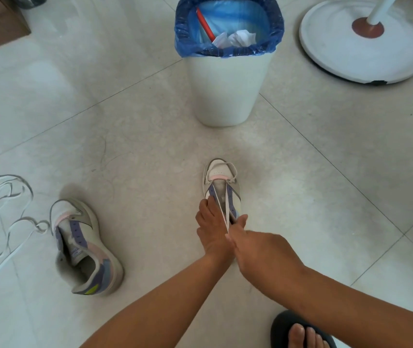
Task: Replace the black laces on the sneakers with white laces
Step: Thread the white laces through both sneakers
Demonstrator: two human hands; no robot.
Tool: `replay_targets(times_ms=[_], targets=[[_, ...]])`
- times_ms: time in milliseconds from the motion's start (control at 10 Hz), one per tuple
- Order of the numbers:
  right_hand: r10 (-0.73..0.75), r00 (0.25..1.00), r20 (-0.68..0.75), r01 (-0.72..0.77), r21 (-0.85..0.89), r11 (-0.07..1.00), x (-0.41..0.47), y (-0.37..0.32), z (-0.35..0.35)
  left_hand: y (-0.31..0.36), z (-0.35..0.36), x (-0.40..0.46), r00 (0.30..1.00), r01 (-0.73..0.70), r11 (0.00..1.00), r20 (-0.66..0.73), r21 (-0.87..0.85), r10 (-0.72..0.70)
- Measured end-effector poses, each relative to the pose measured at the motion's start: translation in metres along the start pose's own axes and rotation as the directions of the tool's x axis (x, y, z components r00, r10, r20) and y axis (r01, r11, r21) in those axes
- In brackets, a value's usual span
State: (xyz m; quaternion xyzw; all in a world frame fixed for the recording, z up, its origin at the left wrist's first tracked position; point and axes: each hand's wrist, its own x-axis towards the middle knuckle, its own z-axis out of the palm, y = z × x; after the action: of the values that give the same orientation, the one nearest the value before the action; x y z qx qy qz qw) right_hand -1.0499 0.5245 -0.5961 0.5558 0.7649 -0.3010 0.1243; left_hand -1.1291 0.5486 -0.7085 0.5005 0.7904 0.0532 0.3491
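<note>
On pale floor tiles (125, 136): white bin (228, 91) with blue liner, red stick and crumpled paper inside. Fan base (346, 54) cut off at top right. Unlaced sneaker (85, 247) at left; tongue label unreadable. Loose white lace (9, 222) sprawls beside it. Second sneaker (221, 189), heel hidden by hands. Left hand (211, 228) grips its side. Right hand (253, 244) pinches a taut white lace (221, 209); fingertips hidden. Sandalled foot (303, 332) cut off below.
</note>
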Motion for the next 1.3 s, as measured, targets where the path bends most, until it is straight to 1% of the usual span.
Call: replay_targets(times_ms=[100, 200, 300, 400, 500, 600, 700, 800, 900, 1000, 1100, 1200, 1300], targets=[[-0.036, 0.996, 0.085, 0.038, -0.018, 0.999, -0.024, -0.017, -0.013, -0.001, 0.0, 0.001, 0.997, -0.029, 0.998, -0.079, -0.051, 0.024], [-0.16, 0.98, 0.116, 0.137, 0.186, 0.973, -0.048, -0.027, -0.012, -0.003, 0.009, -0.001, 0.983, -0.075, 0.997, -0.169, -0.036, 0.068], [-0.137, 0.983, 0.12, 0.123, 0.12, 0.985, -0.055, -0.02, -0.015, -0.005, 0.011, -0.001, 0.979, -0.069, 0.997, -0.189, 0.037, 0.075], [-0.196, 0.977, 0.08, 0.208, -0.184, 0.961, -0.05, -0.013, -0.008, -0.004, 0.005, 0.005, 0.989, -0.052, 0.996, -0.133, 0.074, 0.061], [-0.274, 0.937, 0.218, 0.306, -0.125, 0.944, -0.044, -0.01, 0.011, -0.004, 0.001, 0.006, 0.993, -0.057, 0.998, -0.102, 0.039, 0.061], [-0.264, 0.96, 0.095, 0.268, -0.036, 0.963, -0.01, 0.012, 0.005, -0.012, -0.008, 0.006, 0.993, -0.114, 0.993, 0.02, -0.014, 0.115], [-0.125, 0.99, -0.064, 0.129, 0.061, 0.99, 0.031, 0.034, -0.006, -0.027, -0.024, 0.012, 0.968, -0.134, 0.986, 0.2, -0.103, 0.153], [-0.02, 0.979, -0.203, 0.078, 0.285, 0.955, 0.099, 0.061, -0.008, -0.04, -0.059, 0.033, 0.928, -0.028, 0.954, 0.346, -0.298, 0.136], [-0.007, 0.98, -0.197, 0.082, 0.375, 0.923, 0.13, 0.066, -0.002, -0.034, -0.073, 0.054, 0.986, -0.091, 0.95, 0.104, -0.298, 0.127], [0.028, 0.982, -0.189, 0.049, 0.392, 0.919, 0.155, 0.061, 0.008, -0.012, -0.075, 0.077, 0.962, -0.264, 0.963, -0.083, -0.051, 0.259], [0.064, 0.979, -0.192, 0.018, 0.397, 0.918, 0.164, 0.06, 0.008, -0.002, -0.065, 0.084, 0.95, -0.304, 0.946, -0.031, 0.114, 0.31], [0.084, 0.985, -0.154, -0.013, 0.415, 0.91, 0.169, 0.063, 0.007, 0.001, -0.058, 0.087, 0.938, -0.31, 0.903, -0.061, 0.297, 0.342], [0.088, 0.989, -0.12, -0.024, 0.454, 0.891, 0.17, 0.064, 0.007, -0.002, -0.055, 0.088, 0.91, -0.363, 0.843, -0.042, 0.397, 0.412]])
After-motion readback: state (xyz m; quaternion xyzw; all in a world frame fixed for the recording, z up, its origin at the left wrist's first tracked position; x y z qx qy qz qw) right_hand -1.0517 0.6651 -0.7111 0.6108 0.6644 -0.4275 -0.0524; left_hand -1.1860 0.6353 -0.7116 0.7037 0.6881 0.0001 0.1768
